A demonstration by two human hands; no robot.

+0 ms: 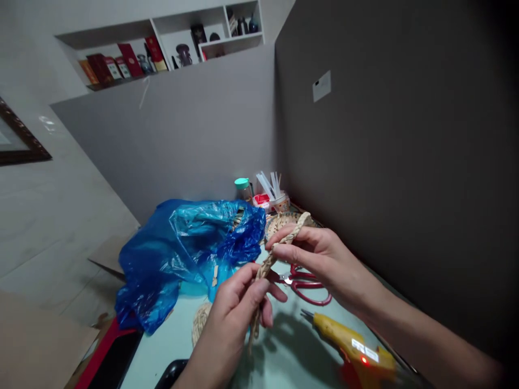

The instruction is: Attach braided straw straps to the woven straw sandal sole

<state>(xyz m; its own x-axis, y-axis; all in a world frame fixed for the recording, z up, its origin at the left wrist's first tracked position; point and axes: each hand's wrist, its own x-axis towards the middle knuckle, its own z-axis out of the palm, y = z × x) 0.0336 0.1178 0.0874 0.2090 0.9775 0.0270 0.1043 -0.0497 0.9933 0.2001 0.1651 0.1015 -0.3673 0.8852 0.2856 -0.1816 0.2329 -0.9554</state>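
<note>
A tan braided cord (pixel 266 265) runs slantwise between my two hands above the table. My left hand (pixel 243 302) pinches its lower part, and loose strand ends hang below the fingers. Higher up, my right hand (pixel 310 248) grips the braid between thumb and fingers, with its upper end curling over past the knuckles. Red-handled scissors (pixel 310 289) lie on the table behind the hands. Below my right forearm is a yellow glue gun (pixel 344 337) with a lit red light. Partly hidden by my left hand, a coil of tan cord (pixel 200 321) rests on the table.
A crumpled blue plastic bag (pixel 194 243) fills the back left. Behind the hands stand a woven basket (pixel 279 221), a cup of white sticks (pixel 279 201) and a jar with a green lid (pixel 242 186). Grey panels (pixel 211 129) enclose the pale green table (pixel 162 351).
</note>
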